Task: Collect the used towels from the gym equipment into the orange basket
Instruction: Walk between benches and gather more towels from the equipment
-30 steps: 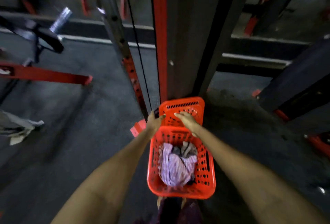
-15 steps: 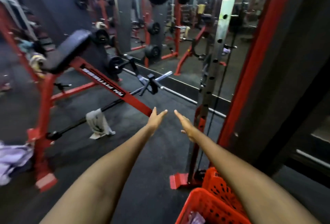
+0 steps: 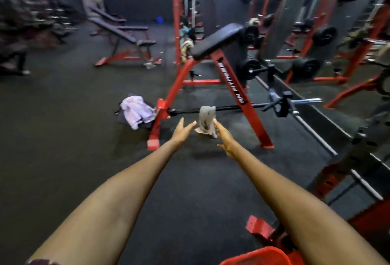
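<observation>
A grey towel (image 3: 206,121) hangs over a black bar low on the red preacher bench (image 3: 213,68). A lilac striped towel (image 3: 137,111) lies bunched on the floor by the bench's left foot. My left hand (image 3: 182,130) and my right hand (image 3: 224,137) are stretched out in front of me, fingers apart and empty, framing the grey towel without touching it. The orange basket (image 3: 256,256) shows only its rim at the bottom edge, under my right forearm. Another cloth (image 3: 185,46) hangs on the rack behind the bench.
A red rack post foot (image 3: 258,227) stands just right of my arms. A mirror wall and loaded barbell (image 3: 280,104) run along the right. Incline benches (image 3: 124,39) stand at the back left. Dark rubber floor (image 3: 63,138) stretches between me and the bench.
Both hands let go of the basket and my view swung up and left to the preacher bench. My arms now reach toward the grey towel, which looks closer than before.
</observation>
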Demonstrator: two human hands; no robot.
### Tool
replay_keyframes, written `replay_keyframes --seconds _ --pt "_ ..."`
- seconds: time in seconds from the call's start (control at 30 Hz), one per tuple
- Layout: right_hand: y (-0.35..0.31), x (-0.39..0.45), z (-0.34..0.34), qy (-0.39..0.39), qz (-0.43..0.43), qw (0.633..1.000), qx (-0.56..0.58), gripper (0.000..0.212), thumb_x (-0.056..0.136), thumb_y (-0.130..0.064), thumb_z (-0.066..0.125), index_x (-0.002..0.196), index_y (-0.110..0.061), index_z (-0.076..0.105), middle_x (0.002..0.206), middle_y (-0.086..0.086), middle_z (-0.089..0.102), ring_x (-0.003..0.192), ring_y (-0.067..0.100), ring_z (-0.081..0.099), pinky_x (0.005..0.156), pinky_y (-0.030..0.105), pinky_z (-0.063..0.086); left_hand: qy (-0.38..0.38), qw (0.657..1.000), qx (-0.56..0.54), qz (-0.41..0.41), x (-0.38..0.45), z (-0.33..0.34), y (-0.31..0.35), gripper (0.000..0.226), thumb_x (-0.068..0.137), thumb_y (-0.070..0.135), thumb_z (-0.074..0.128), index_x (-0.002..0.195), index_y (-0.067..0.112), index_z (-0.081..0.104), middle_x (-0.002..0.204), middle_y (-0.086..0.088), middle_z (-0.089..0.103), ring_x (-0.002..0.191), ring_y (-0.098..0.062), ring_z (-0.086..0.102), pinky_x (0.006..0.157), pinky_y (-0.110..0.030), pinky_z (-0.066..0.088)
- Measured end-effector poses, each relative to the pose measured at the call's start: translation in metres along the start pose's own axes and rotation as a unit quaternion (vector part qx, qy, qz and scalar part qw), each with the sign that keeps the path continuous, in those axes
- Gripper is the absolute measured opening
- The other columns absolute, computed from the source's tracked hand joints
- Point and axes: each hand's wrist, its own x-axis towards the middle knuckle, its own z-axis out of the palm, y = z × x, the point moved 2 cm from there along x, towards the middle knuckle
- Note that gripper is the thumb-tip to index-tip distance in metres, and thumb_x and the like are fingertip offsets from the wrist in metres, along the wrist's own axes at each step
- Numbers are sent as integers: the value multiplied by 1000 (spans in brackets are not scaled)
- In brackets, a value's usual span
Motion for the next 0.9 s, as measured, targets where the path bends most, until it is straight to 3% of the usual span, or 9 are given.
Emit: replay_keyframes --seconds 0.07,0.1,0.17,0.23,0.3,0.4,0.53,0.9 --pt "2 3 36 -43 -3 999 -13 59 95 -50 40 146 -23 32 155 -2 28 144 17 24 113 47 21 52 999 -4 -1 16 -41 -40 112 62 70 69 145 5 32 150 -9 37 137 -20 37 118 -34 25" --pt "4 3 56 -64 -3 998 -21 59 95 -50 40 146 -22 32 155 -2 28 144 18 24 112 47 22 79 997 2 -15 17 -64 -56 113 53 71 72 141 6 40 145 -11 45 130 -20 46 115 -37 31" --pt "7 5 96 -111 1 993 -32 60 94 -49 42 146 -21 33 155 -1 29 142 19 26 111 47 24 134 990 -1 -41 -16 -105 -52 83 71 44 72 136 3 44 138 -11 52 125 -22 50 105 -31 37" --pt "7 5 121 -136 6 990 -35 58 94 -48 43 144 -18 37 152 0 33 141 20 30 112 46 24 162 986 3 -45 -28 -130 -49 65 89 25 62 143 1 34 140 -3 44 135 -21 39 104 -24 32" --pt "3 4 157 -171 7 984 -43 58 92 -51 46 141 -19 43 150 3 38 139 23 35 112 44 26 195 979 5 -63 -32 -162 -58 68 93 25 56 148 4 22 153 -9 30 142 -20 29 112 -25 24" --pt "-1 8 205 -216 10 974 -67 83 73 -73 56 140 -26 44 151 -2 37 138 20 37 109 43 33 241 968 -14 -74 -33 -205 -68 72 93 30 55 150 6 18 157 -10 22 144 -20 26 116 -29 21" --pt "-17 21 264 -279 -3 957 -75 59 93 -51 44 146 -26 33 155 -5 28 144 16 24 113 42 24 278 957 -33 -68 -21 -254 -73 71 94 32 54 150 7 18 157 -8 23 144 -20 26 116 -30 21" --pt "-80 91 439 -321 -54 937 -124 60 93 -51 46 145 -22 35 155 -1 29 143 19 26 113 40 26 329 940 -75 -59 45 -418 -77 68 94 32 53 150 12 20 156 -6 25 143 -20 27 114 -30 23"
